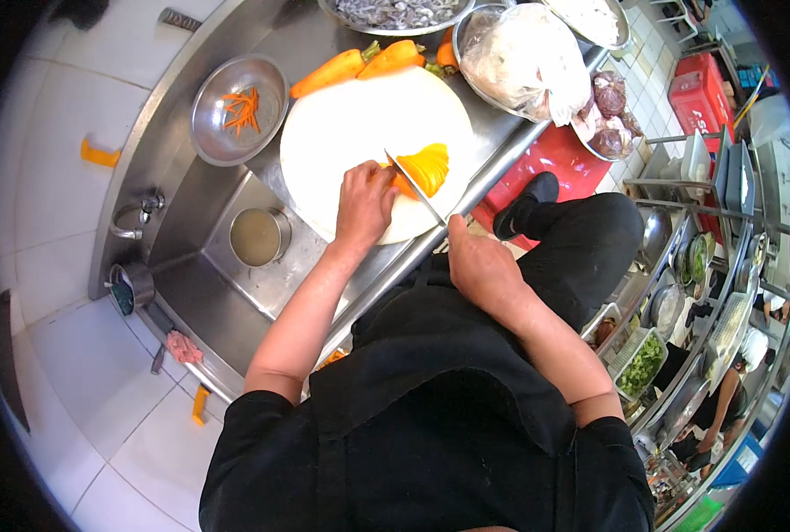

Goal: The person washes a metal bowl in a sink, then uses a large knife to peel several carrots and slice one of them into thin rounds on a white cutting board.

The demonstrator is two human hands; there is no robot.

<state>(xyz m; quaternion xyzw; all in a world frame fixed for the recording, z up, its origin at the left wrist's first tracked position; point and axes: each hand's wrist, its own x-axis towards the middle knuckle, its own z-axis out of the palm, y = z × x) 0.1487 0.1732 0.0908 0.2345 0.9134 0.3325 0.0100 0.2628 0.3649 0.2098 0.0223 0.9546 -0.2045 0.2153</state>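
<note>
My right hand [478, 266] grips a kitchen knife [419, 191] by its handle, the blade angled across a carrot on a round white cutting board [361, 120]. Curled over the uncut carrot piece [403, 185], my left hand [366, 203] presses it down just left of the blade. Thin overlapping carrot slices [431, 166] fan out to the right of the knife. At the board's far edge lie whole peeled carrots [331, 72] with green stem ends. A steel bowl [238, 149] with a few carrot strips [241, 111] stands left of the board.
A steel sink [175, 266] with a faucet [132, 216] and a pot of cloudy liquid [256, 237] is at left. Beyond the board are a bowl of greyish seafood [398, 13] and a bulging plastic bag [524, 60]. Shelves with vegetable baskets [641, 366] and a person [727, 399] are at right.
</note>
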